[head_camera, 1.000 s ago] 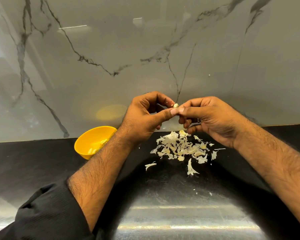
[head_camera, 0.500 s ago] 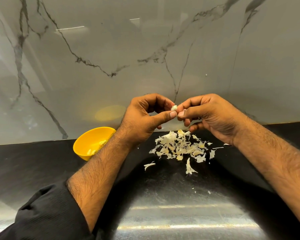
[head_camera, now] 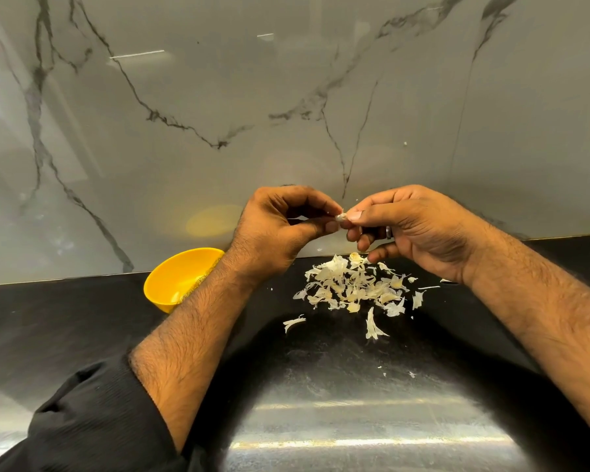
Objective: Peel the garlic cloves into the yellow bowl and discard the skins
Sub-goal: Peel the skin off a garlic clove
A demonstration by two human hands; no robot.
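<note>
A small pale garlic clove [head_camera: 340,217] is held in the air between both hands, above the pile of skins. My left hand [head_camera: 280,229] pinches it from the left with thumb and fingertips. My right hand [head_camera: 413,229] pinches it from the right, its other fingers curled. The yellow bowl [head_camera: 171,284] stands at the left on the black counter, partly hidden by my left forearm; a few pale cloves show inside. A heap of loose white garlic skins [head_camera: 355,287] lies on the counter under my hands.
A grey marble-patterned wall [head_camera: 286,114] rises right behind the black counter [head_camera: 65,321]. Stray skin pieces [head_camera: 372,327] lie in front of the heap. A dark sleeve [head_camera: 92,420] covers my left upper forearm.
Both hands stay together on the clove with small finger shifts; the clove has turned slightly between the fingertips. The bowl and skin pile have not moved.
</note>
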